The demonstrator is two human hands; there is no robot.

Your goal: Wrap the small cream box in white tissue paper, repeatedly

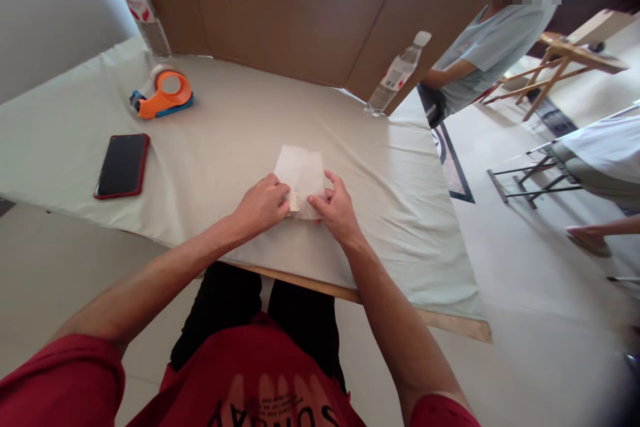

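A small white paper sheet or packet (301, 168) lies on the cloth near the front edge of the table, creased, with a bit of red showing at its lower right. A small yellowish strip, perhaps tape, (295, 201) sits on its lower part. My left hand (264, 203) is closed, thumb and curled fingers pinching at the paper's lower left by the strip. My right hand (338, 208) grips the lower right side; its thumb rests on the paper, the index finger is raised, and the other fingers curl at the edge, partly hidden.
An orange tape dispenser (167, 95) and a red-cased phone (123, 165) lie to the left. Water bottles stand at back left (143, 7) and back right (399, 75) against a brown panel (280, 7). Another person in a light shirt (493, 53) sits beyond the right side.
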